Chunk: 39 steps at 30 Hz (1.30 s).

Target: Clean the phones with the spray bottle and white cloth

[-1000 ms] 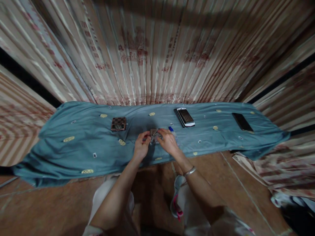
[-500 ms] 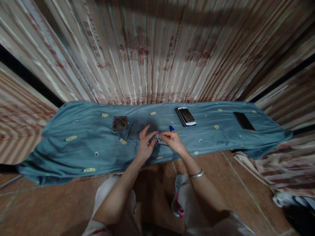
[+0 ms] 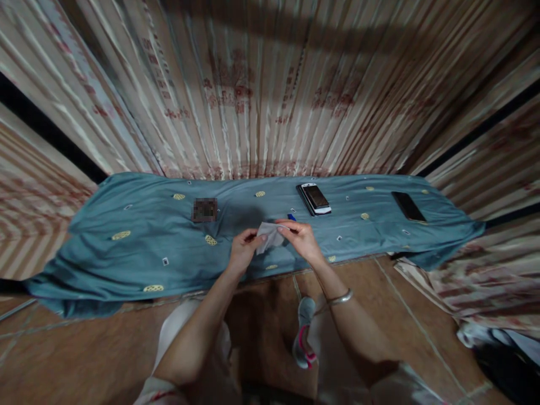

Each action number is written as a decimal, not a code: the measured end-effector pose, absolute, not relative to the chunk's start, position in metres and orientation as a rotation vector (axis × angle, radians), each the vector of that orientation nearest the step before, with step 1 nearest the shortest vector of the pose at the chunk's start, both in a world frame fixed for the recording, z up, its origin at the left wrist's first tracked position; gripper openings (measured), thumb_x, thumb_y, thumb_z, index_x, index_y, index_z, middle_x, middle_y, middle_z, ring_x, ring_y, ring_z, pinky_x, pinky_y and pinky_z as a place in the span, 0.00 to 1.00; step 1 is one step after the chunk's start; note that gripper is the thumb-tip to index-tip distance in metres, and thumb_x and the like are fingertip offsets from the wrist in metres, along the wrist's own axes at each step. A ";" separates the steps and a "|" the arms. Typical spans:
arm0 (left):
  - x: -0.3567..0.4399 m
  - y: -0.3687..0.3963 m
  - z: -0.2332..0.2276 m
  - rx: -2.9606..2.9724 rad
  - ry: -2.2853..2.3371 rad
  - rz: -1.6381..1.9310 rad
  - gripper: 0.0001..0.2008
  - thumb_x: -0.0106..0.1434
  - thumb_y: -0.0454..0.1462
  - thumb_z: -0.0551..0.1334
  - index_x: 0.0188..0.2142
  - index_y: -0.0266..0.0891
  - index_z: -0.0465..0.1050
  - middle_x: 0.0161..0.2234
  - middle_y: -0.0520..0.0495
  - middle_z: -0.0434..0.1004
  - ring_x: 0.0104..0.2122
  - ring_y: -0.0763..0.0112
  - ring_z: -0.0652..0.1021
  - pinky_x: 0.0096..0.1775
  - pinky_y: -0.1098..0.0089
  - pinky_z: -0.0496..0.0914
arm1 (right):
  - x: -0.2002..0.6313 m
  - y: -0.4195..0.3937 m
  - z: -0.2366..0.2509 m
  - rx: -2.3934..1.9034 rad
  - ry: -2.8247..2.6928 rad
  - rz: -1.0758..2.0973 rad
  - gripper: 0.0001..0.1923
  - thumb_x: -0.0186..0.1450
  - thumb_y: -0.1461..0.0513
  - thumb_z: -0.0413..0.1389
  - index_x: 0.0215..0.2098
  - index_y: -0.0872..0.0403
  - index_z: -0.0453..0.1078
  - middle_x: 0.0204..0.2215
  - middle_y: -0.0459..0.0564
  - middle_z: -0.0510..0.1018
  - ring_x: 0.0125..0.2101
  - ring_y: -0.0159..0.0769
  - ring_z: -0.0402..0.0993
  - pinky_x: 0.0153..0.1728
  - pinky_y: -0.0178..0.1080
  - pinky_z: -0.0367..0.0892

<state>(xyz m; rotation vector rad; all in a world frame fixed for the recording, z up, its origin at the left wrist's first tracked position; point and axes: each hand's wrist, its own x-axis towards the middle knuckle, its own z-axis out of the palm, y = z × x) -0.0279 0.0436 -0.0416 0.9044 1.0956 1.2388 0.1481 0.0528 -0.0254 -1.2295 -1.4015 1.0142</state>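
As held | white wipe [image 3: 269, 237] | between left hand [image 3: 241, 253], right hand [image 3: 302, 241]

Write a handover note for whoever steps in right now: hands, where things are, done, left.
Left hand: pinches the left edge of a small pale wipe, held above the blue cloth.
Right hand: grips the wipe's right edge; bracelet on that wrist.
Things: white phone lies on a dark one just beyond the right hand; black phone far right on the cloth; a blurred small object to the left; a small blue item by the right fingers.
Done: wipe is out and spread between both hands.
Left: no phone touched by the wipe yet.
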 end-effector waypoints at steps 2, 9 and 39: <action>-0.029 0.043 -0.041 0.880 1.096 1.259 0.20 0.36 0.46 0.77 0.27 0.38 0.77 0.25 0.52 0.78 0.26 0.73 0.73 0.32 0.72 0.69 | 0.147 0.052 -0.021 -1.211 -1.415 0.961 0.18 0.57 0.46 0.64 0.33 0.51 0.82 0.43 0.52 0.85 0.44 0.45 0.80 0.48 0.45 0.73; -0.038 0.039 -0.042 0.921 1.127 1.355 0.22 0.43 0.43 0.75 0.38 0.39 0.78 0.42 0.44 0.81 0.40 0.65 0.78 0.42 0.68 0.72 | 0.145 0.048 -0.002 -1.270 -1.450 0.887 0.25 0.63 0.42 0.57 0.37 0.54 0.81 0.26 0.47 0.81 0.28 0.37 0.75 0.31 0.36 0.70; -0.052 0.008 -0.032 0.403 0.775 1.105 0.32 0.59 0.65 0.57 0.35 0.39 0.77 0.37 0.38 0.83 0.46 0.53 0.82 0.45 0.59 0.76 | 0.058 0.024 -0.001 -1.122 -1.813 0.905 0.16 0.70 0.57 0.53 0.49 0.49 0.79 0.50 0.49 0.83 0.50 0.40 0.80 0.54 0.41 0.72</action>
